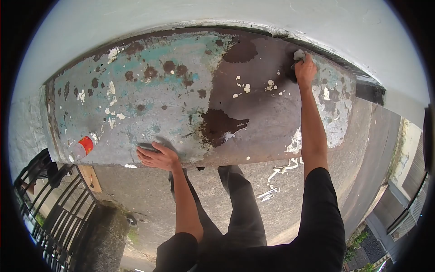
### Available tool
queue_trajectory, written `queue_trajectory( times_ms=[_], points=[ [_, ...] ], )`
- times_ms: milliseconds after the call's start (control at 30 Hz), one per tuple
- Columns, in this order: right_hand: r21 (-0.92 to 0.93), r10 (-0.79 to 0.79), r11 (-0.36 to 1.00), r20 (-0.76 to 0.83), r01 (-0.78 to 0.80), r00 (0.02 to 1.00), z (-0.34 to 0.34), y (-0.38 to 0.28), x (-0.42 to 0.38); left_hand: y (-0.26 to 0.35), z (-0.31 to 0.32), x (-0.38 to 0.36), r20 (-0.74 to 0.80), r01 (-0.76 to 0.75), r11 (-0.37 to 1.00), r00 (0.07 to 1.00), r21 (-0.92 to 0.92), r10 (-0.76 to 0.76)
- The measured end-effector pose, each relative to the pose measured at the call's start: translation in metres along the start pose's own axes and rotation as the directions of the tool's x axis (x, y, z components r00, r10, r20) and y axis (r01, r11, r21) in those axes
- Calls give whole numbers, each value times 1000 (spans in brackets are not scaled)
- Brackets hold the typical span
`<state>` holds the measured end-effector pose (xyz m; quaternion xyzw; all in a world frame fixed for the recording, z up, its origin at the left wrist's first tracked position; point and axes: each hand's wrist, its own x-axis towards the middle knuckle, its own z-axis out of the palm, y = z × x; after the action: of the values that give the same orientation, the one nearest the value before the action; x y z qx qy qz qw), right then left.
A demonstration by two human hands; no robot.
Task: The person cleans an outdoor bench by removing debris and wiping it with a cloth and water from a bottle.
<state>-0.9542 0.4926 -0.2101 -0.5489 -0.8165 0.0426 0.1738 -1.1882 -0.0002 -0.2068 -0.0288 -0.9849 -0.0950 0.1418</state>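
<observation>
A worn metal-looking tabletop point(158, 99), with patches of grey, turquoise and dark brown, lies before me. My right hand point(306, 72) is at its far right edge by the wall, closed around a crumpled greyish-white wad point(299, 55) pressed close to the surface. What the wad is made of, I cannot tell. Beside that hand the surface is dark brown, with cream paint spots point(247, 87). At the near edge my left hand point(158, 157) rests flat, fingers stretched to the left, holding nothing. Left of it a clear plastic bottle point(84, 146) with a red label lies on its side.
A pale wall point(190, 13) runs along the table's far side. Black metal railings point(63, 204) stand at the lower left, near a piece of brown board point(89, 178). Concrete ground point(281, 199) with white paint marks lies under the near edge, by my legs.
</observation>
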Motion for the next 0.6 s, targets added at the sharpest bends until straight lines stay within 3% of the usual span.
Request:
queue_trajectory(
  times_ms=[33, 67, 100, 167, 267, 400, 500, 600],
  points=[
    [12, -15, 1000, 13, 15, 1000, -1, -8, 2, -4, 0, 1, 15, -4, 1000, 1000, -27, 5],
    [132, -209, 969, -29, 211, 978, -3, -15, -9, -1, 0, 0, 25, -3, 998, 1000, -59, 5],
    [81, -195, 979, 85, 189, 977, -12, -17, -26, 0, -1, -6, 28, 3, 998, 1000, -65, -2],
    [47, -275, 961, 13, 274, 961, -9, 17, -25, 1, 0, -1, 42, 26, 998, 999, -52, -24],
    [-22, -90, 996, -77, 89, 993, 6, 18, 8, 4, -4, 1, 92, 55, 997, 994, -45, -51],
    [97, -206, 975, 65, 199, 976, -6, -16, -14, 2, -3, 0, 113, 73, 997, 991, -34, -69],
    [68, -199, 977, -44, 201, 979, -5, 19, -14, 2, -2, 0, 67, 40, 999, 997, -15, -39],
    [26, -35, 999, -78, 37, 996, 21, -8, 19, 5, -5, 1, 125, 86, 996, 989, -35, -81]
  ],
)
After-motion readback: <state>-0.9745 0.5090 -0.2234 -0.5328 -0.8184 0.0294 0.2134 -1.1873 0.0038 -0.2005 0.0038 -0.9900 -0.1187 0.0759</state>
